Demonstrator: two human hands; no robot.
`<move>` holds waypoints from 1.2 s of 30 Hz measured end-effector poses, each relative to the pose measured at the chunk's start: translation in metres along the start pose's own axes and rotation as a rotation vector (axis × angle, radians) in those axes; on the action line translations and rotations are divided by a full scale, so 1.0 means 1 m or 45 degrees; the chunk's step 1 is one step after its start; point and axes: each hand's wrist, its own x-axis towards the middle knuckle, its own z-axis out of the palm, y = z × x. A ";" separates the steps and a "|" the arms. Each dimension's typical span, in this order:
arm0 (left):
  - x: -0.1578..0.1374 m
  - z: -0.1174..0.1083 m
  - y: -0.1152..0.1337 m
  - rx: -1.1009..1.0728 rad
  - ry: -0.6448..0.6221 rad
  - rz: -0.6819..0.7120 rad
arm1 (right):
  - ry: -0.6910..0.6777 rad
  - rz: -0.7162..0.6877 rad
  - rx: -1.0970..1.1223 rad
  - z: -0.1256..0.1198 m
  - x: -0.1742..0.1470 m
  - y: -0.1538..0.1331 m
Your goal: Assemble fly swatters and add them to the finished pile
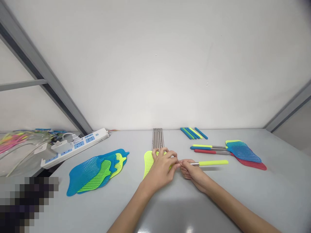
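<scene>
In the middle of the table, my left hand point(161, 168) is closed on a yellow fly swatter head point(147, 160), whose perforated blade shows behind the fingers. My right hand point(194, 172) grips a metal rod with a yellow handle point(213, 162) pointing right. The fingertips of both hands meet where the rod's end and the head's neck come together, so the joint is hidden. Several bare metal rods point(157, 139) lie side by side just beyond my left hand.
Loose swatter heads point(85, 171) in blue, green and yellow overlap at left. Several coloured handle grips point(193, 133) lie near the wall. Whole fly swatters point(244, 152) are stacked at right. A power strip point(77, 146) with plugs and a plastic bag point(18, 147) occupy the far left.
</scene>
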 end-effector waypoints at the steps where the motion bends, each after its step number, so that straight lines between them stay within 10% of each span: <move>1: 0.000 0.000 0.000 0.010 0.001 0.003 | 0.005 0.003 0.001 0.001 0.000 -0.001; 36: 0.002 0.001 -0.010 0.095 0.006 0.004 | 0.035 0.025 -0.016 -0.001 0.004 -0.002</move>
